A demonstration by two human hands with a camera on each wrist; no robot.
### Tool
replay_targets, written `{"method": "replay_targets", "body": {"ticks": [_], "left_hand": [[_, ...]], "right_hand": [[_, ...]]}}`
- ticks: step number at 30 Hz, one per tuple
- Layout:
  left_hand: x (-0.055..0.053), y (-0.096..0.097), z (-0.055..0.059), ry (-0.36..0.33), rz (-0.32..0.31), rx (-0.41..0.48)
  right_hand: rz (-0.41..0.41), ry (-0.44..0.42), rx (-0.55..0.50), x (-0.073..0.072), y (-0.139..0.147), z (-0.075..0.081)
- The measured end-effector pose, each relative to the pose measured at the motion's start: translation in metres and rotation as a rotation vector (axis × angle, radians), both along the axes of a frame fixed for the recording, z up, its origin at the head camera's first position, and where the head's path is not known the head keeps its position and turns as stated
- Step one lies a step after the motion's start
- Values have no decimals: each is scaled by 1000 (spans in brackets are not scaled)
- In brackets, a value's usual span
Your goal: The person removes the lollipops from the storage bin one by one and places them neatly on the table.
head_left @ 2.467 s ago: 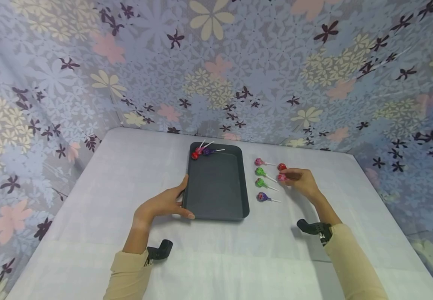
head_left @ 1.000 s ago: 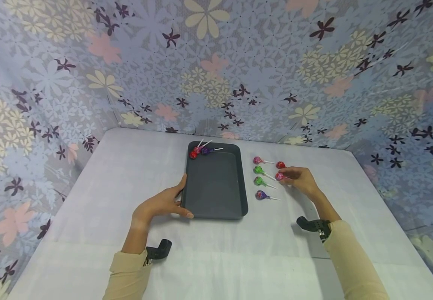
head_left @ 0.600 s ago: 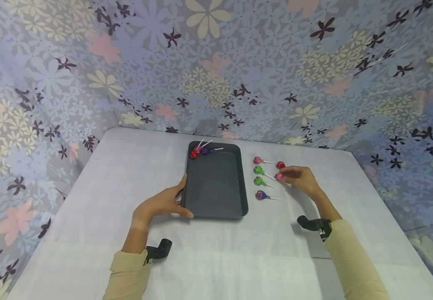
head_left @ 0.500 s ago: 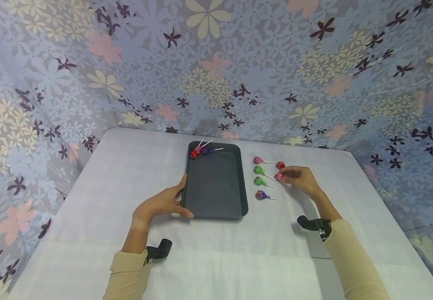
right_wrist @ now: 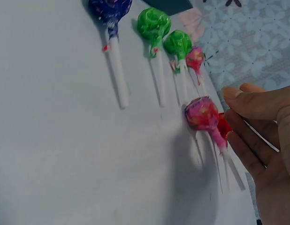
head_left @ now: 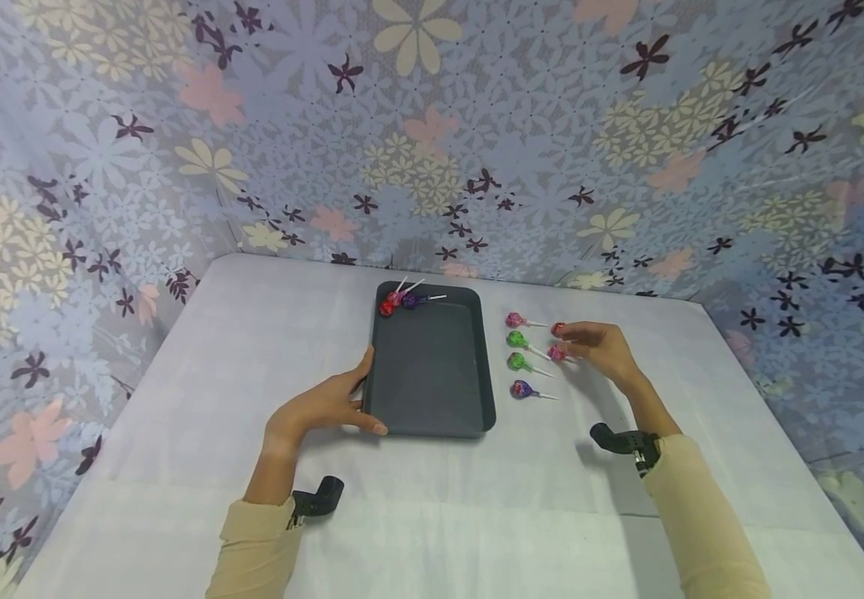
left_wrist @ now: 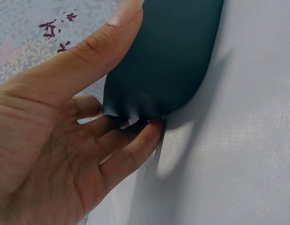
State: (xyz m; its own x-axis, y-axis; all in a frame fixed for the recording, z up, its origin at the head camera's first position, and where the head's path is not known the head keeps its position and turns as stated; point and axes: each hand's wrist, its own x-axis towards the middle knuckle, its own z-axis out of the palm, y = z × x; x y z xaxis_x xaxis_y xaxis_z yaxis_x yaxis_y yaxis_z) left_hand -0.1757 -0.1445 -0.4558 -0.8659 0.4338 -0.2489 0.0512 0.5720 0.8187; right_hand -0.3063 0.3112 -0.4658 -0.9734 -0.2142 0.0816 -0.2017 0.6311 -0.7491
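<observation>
My left hand (head_left: 327,405) holds the near-left corner of a dark grey tray (head_left: 432,391); in the left wrist view the thumb lies along its side and fingertips (left_wrist: 152,126) meet its lower edge. My right hand (head_left: 599,345) is over the right-hand lollipops, thumb and fingers apart. Just under it lies a pink lollipop (right_wrist: 201,112), free of the fingers. A red lollipop (head_left: 557,329) is at the fingertips, partly hidden by them; whether they touch it, I cannot tell.
Left of the right hand lie a pink lollipop (head_left: 515,319), two green lollipops (head_left: 517,339) and a purple lollipop (head_left: 521,388), in a column. Red, pink and purple lollipops (head_left: 411,300) sit in the tray's far-left corner. Floral cloth (head_left: 432,166) walls the white table's back and sides.
The right hand has let go of the pink lollipop, which lies slightly left of where it was, and has shifted away toward the red one. The left hand and tray stay put.
</observation>
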Motion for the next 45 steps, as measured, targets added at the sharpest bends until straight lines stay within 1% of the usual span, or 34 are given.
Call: {"method": "replay_targets", "body": {"ticks": [2,8,11,17,23,25,27,28,32,34,35,37,41,45], "left_hand": [[0,0,1,0,0,4],[0,1,0,2,-4,11],[0,0,0,1,-1,13],[0,0,-2,-13,-1,22],[0,0,-2,-9,2,7],[0,0,-1,-3,0,11],[0,0,-1,-2,1,11],[0,0,-1,1,-1,11],[-1,-1,-2,9,-9,6],[-1,-1,-1,13,-10,-3],[-1,-1,-1,15,-11,-6],[0,-1,0,19,-10,-17],[0,-2,1,25,-15,-17],[0,-2,1,20,-19,-10]], "right_hand": [[24,3,-25,-1,-2,2],[38,17,-65,-4,-11,5],[45,21,-80,-6,-20,7],[93,39,-98,-10,-41,13],[158,50,-133,-1,-70,32],[177,59,-137,-1,-78,37],[193,72,-150,-7,-83,33],[202,73,-153,-8,-86,33],[231,71,-171,-20,-93,22],[243,57,-158,-22,-99,25],[250,57,-151,-25,-101,23],[259,52,-123,-28,-108,25],[270,35,-82,-34,-121,30],[288,11,-90,-38,-135,33]]}}
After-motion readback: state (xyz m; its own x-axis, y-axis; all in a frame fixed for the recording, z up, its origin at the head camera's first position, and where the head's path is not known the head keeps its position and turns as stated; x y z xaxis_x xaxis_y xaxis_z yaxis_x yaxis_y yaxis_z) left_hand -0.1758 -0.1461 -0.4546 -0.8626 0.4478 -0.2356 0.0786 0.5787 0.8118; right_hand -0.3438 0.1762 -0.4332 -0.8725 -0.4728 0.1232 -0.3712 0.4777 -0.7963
